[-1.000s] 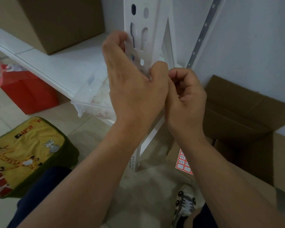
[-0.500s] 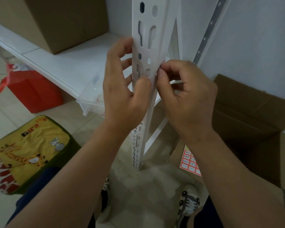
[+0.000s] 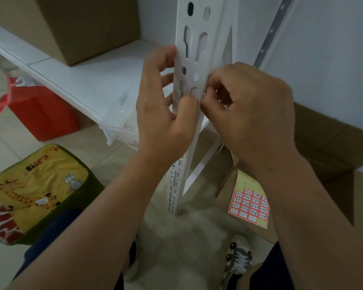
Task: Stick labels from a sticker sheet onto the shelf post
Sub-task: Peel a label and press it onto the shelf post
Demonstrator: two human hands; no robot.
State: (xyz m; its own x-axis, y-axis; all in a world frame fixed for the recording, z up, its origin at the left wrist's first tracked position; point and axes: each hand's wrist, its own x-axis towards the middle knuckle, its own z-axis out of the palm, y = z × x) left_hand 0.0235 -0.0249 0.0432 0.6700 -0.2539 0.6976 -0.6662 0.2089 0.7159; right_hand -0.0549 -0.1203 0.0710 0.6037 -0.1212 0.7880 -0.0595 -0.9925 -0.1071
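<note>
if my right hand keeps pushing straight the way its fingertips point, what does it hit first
Most likely the shelf post: the right hand has its fingertips at the post's right edge already, apparently pinching a small label. Exact contact is hard to judge.

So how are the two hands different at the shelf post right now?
The left hand wraps the shelf post from its left side, thumb pressed on the front face; the right hand is at the post's right edge. The left fingers are spread and loosely curved; the right fingertips are bunched, pinching something small and reddish, probably a label. Both touch the post at about the same height.
</note>
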